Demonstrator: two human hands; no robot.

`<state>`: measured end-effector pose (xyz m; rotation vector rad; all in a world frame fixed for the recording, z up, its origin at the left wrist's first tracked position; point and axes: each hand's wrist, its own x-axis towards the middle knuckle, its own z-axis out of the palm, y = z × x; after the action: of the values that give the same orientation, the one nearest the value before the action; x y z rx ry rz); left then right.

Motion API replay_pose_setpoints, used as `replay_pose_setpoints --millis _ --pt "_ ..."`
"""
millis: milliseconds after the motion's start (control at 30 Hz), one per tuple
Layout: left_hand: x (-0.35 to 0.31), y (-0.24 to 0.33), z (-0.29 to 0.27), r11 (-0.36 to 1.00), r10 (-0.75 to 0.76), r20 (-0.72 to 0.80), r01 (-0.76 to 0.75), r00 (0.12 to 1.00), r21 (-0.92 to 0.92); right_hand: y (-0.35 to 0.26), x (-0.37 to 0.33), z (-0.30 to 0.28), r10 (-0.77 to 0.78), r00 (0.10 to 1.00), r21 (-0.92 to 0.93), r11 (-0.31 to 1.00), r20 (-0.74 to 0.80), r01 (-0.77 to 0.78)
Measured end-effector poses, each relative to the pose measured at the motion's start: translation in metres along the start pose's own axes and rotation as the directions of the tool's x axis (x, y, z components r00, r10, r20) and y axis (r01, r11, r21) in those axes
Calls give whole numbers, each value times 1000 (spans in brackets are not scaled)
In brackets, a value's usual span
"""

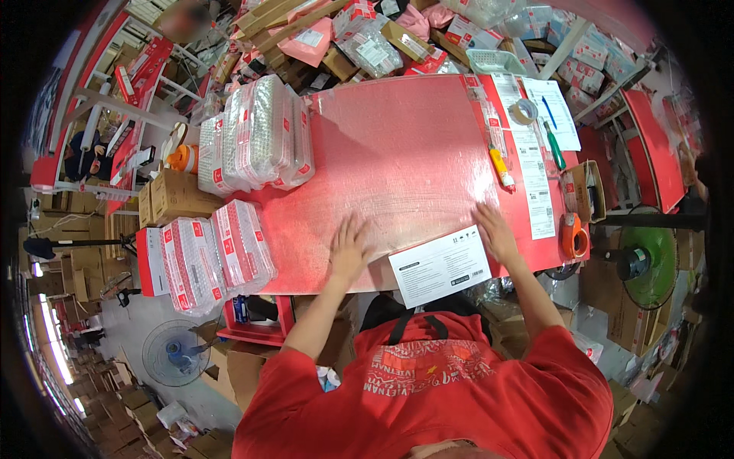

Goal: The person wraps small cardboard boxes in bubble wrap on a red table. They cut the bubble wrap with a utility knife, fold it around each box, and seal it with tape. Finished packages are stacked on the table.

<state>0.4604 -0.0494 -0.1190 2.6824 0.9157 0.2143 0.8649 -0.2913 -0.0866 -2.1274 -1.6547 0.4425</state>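
Note:
My left hand lies flat on the red table, fingers spread, with nothing in it. A flat white box with printed text and a small barcode rests at the table's near edge, slightly turned, between my two hands. My right hand is at the box's right end, fingers stretched out over the tabletop. Whether its thumb touches the box I cannot tell.
Bubble-wrapped parcels are stacked at the left, with more wrapped boxes nearer. On the right are a yellow cutter, a green-handled screwdriver, label sheets, a tape roll and an orange tape dispenser. Packages pile up behind.

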Motion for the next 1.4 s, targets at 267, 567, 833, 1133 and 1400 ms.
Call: replay_pose_setpoints --millis 267,567,833,1133,1400 --pt "-57 128 -75 422 -45 299 289 953 -859 -127 -97 -20 354 925 837 457 140 -302" --pt "130 38 -102 844 -29 -101 -30 994 -535 -105 130 -19 318 917 707 705 -240 -60" --pt "-2 -3 -3 995 -65 -25 67 998 80 -71 15 45 122 976 147 984 -182 -96" --pt "153 -83 -97 925 377 387 -364 841 -110 1 113 -16 -71 989 -299 948 126 106" --pt "189 -76 -54 784 243 315 5 917 -620 34 173 -13 -183 868 532 840 461 -106"
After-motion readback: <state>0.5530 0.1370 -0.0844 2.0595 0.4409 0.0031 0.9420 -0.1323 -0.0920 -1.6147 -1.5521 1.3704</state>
